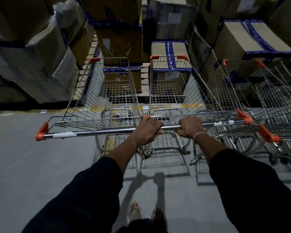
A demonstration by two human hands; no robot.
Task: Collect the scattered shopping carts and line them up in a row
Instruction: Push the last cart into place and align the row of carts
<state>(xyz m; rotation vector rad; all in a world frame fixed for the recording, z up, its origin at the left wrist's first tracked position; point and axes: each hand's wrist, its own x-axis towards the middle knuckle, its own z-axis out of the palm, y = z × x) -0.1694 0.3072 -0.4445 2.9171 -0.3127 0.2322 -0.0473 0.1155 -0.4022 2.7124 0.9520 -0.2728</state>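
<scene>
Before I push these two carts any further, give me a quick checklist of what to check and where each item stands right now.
1. Left hand curled round the left cart's handle bar: ok.
2. Right hand curled round the right cart's handle bar: ok.
3. Both baskets side by side, noses level: ok.
4. Room ahead: not ok, the stacked boxes on a pallet stand just beyond the cart noses.
5. Gap to the parked carts on the right: cannot tell, the wire frames overlap in this view.
6. Wheels free: cannot tell, mostly hidden under the baskets.
</scene>
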